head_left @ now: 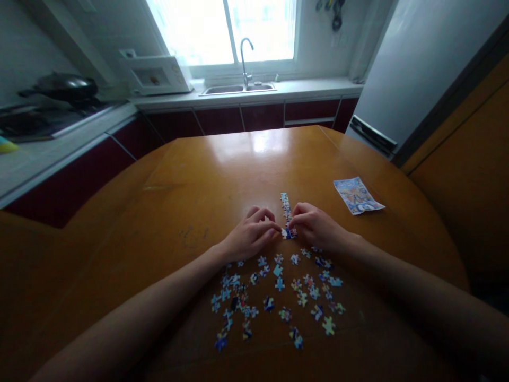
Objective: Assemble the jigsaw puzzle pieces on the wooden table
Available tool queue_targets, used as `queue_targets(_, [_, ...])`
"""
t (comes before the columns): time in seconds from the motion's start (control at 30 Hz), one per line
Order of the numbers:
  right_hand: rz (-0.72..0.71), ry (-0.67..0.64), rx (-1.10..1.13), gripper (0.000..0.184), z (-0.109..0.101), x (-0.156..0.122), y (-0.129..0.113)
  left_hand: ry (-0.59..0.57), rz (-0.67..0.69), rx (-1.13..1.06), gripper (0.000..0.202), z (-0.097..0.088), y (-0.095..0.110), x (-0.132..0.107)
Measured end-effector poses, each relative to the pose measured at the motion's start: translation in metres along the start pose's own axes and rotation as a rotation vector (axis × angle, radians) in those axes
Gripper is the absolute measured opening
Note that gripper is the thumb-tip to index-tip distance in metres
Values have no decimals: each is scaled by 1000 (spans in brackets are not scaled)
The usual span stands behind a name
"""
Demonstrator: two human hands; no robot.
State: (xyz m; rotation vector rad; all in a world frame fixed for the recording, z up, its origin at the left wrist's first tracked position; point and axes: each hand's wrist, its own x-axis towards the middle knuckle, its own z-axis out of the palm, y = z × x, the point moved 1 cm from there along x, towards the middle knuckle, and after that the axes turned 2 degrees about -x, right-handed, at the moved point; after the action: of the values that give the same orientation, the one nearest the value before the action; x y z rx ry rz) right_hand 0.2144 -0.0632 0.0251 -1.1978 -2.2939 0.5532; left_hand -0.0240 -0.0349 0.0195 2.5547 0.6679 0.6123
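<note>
Both my hands rest on a round wooden table. My left hand and my right hand meet fingertip to fingertip, each pinching a small puzzle piece at the near end of a short joined strip of pieces. The strip runs away from me between the hands. Several loose puzzle pieces lie scattered on the table between my forearms.
A colourful printed packet lies on the table to the right. Behind the table runs a kitchen counter with a sink and tap, a microwave and a wok at left. A fridge stands at right.
</note>
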Motion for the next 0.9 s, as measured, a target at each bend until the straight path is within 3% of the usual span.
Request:
queue_targets(0.27, [-4,-9,12,28,9,1,-1,-91,-4,56,30,1,3,1])
queue_targets(0.37, [78,145,135,29,7,4,4,-63,-27,19,30,0,2,1])
queue_targets(0.47, [201,395,211,29,2,7,16,61,-71,-55,29,-1,-3,1])
queue_targets(0.57, [274,496,226,27,1,10,27,181,-115,-111,30,0,-8,1])
queue_targets(0.77, [310,445,233,26,10,12,33,276,-141,-139,29,0,-13,2])
queue_targets(0.9, [361,421,223,27,3,12,36,291,-139,-136,29,-1,-13,2])
